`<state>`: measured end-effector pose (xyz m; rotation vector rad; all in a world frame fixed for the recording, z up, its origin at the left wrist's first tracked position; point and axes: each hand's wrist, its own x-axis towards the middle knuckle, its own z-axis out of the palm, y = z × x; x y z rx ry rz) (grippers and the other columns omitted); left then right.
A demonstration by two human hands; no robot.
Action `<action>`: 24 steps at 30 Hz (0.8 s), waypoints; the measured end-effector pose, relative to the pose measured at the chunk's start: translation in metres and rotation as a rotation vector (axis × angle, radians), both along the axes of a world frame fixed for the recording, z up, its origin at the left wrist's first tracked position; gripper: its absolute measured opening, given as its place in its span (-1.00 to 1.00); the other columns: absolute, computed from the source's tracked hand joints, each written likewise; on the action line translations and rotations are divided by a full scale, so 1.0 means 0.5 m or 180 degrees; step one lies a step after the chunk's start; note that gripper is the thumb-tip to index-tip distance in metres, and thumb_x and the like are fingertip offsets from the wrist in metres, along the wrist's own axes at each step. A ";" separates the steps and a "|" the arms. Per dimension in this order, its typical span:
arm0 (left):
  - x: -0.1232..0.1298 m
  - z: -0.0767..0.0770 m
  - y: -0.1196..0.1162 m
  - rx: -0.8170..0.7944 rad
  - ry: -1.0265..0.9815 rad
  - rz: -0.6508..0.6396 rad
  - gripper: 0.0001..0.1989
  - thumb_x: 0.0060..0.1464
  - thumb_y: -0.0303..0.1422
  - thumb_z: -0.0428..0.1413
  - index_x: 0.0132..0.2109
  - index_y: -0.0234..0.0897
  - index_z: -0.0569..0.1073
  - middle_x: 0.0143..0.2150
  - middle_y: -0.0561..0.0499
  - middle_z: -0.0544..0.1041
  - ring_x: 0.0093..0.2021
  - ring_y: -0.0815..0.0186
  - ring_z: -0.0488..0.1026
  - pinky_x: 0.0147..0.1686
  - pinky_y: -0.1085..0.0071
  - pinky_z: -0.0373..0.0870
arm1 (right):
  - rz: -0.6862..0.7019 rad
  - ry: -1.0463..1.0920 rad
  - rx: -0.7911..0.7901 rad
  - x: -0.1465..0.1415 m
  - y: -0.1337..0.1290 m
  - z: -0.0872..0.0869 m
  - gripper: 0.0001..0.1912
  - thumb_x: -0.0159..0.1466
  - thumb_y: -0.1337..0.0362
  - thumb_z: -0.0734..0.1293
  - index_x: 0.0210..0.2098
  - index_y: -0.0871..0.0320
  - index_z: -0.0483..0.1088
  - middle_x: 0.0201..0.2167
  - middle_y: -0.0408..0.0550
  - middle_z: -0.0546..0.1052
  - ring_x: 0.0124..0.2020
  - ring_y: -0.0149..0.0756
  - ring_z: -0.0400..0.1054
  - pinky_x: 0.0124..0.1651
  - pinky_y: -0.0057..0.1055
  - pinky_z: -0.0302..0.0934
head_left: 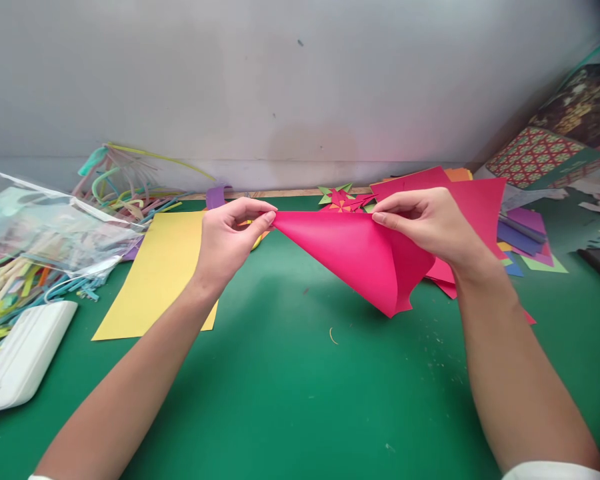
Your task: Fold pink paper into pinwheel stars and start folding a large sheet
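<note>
A bright pink sheet of paper (353,250) is held up above the green table, folded over so that its top edge runs straight between my hands. My left hand (233,237) pinches the pointed left corner between thumb and fingers. Farther along the same edge, my right hand (423,217) pinches the paper with thumb and forefinger. The folded part tapers toward the left and hangs down in a point near the middle, with a notched lower edge to the right. Part of the sheet is hidden behind my right hand.
On the green table (280,400) lies a yellow sheet (155,273) beside my left forearm. Pipe cleaners (125,190), a clear plastic pouch (55,220) and a white device (27,353) are at left. Paper stars (343,199), coloured paper scraps (543,263) and a patterned box (535,157) are behind and right.
</note>
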<state>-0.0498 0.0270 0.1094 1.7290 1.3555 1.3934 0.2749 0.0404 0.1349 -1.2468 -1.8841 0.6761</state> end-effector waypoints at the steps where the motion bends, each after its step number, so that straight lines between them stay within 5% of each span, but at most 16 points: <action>1: 0.000 -0.001 0.000 0.0007 -0.0011 -0.0017 -0.84 0.16 -0.24 0.31 -0.18 -0.22 0.66 -0.23 -0.01 0.69 -0.22 0.24 0.65 -0.15 0.36 0.64 | 0.0003 -0.0001 -0.0012 0.000 0.000 0.000 -0.86 0.25 0.08 0.51 -0.28 -0.03 0.68 -0.26 -0.05 0.70 -0.17 0.04 0.60 -0.09 -0.06 0.50; 24: -0.001 -0.016 0.009 -0.0213 -0.0827 -0.0380 -0.69 0.32 -0.16 0.11 0.10 -0.17 0.51 -0.28 0.00 0.62 -0.19 0.20 0.65 -0.07 0.19 0.67 | 0.0028 0.0128 -0.0111 -0.004 0.001 -0.012 -0.75 0.23 -0.02 0.50 -0.28 -0.01 0.69 -0.23 -0.04 0.70 -0.17 0.00 0.59 -0.13 -0.12 0.48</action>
